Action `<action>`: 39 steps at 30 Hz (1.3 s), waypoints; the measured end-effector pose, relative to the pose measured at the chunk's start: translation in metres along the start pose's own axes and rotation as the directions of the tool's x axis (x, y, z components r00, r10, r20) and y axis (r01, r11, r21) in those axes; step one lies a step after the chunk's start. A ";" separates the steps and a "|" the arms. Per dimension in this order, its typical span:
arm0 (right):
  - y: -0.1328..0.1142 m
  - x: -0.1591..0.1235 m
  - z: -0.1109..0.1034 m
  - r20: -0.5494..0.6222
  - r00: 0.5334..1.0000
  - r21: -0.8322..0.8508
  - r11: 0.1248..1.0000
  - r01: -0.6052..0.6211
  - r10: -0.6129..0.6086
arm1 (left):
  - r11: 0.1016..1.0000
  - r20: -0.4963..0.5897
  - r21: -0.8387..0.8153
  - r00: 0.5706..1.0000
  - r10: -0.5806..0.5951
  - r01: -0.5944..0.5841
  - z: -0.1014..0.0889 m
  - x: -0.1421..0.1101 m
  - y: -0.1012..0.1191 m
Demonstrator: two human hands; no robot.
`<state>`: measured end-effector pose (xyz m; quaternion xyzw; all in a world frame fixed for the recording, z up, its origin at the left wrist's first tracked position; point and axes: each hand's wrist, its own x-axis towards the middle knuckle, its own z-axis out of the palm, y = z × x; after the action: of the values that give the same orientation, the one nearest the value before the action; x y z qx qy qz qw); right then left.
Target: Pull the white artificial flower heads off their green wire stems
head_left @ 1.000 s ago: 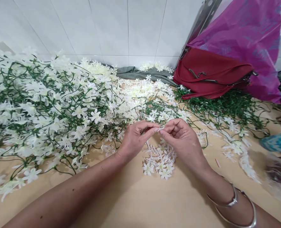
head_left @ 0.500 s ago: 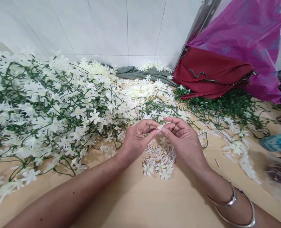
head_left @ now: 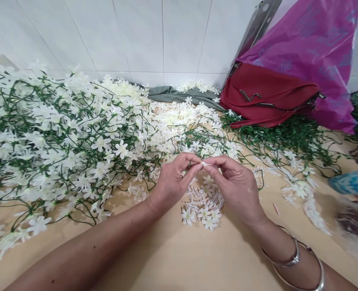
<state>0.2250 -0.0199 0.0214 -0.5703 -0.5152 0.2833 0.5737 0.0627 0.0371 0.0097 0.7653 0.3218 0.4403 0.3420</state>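
White tiles line the wall (head_left: 130, 36) at the back, and below it a tan surface (head_left: 173, 258) is spread thickly with white flowers and green stems. Right at the centre, a small white piece (head_left: 204, 164) is being held up between two sets of fingertips, its exact shape mostly hidden. It is pinched narrowly by the left hand (head_left: 173, 178) on one side and gripped just as finely by the right hand (head_left: 238, 186) on the other, thumbs and forefingers nearly meeting. Directly beneath, a little pile of thin white stalks (head_left: 207, 199) is seen, edged at the front by open blossoms (head_left: 209, 222). Two metal bangles (head_left: 294, 258) are worn on the right arm. Out to the left, the whole side is filled by a big heap of flowers (head_left: 70, 133). Beyond the hands, more loose blooms (head_left: 179, 115) are scattered towards a grey-green cloth (head_left: 169, 95). Over at back right, a red bag (head_left: 266, 93) is propped on tangled green stems (head_left: 288, 135), backed by a purple plastic bag (head_left: 315, 48).
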 end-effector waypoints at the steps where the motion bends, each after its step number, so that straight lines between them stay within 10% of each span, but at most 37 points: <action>1: 0.000 0.000 0.000 -0.002 1.000 0.010 1.000 -0.001 0.001 | 1.000 -0.017 -0.023 1.000 -0.006 0.006 0.001 0.000 0.000; 27: 0.004 -0.006 0.006 -0.108 0.971 -0.100 0.975 0.201 -0.211 | 0.939 -0.064 -0.316 0.985 -0.163 0.135 0.010 -0.002 0.002; 39: 0.001 0.003 0.005 -0.125 0.989 0.185 0.981 -0.056 0.080 | 0.784 0.060 -0.548 0.949 -0.310 0.291 0.014 0.004 -0.003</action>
<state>0.2214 -0.0156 0.0206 -0.5506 -0.4286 0.3102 0.6457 0.0763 0.0389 0.0039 0.5657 0.3048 0.4666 0.6078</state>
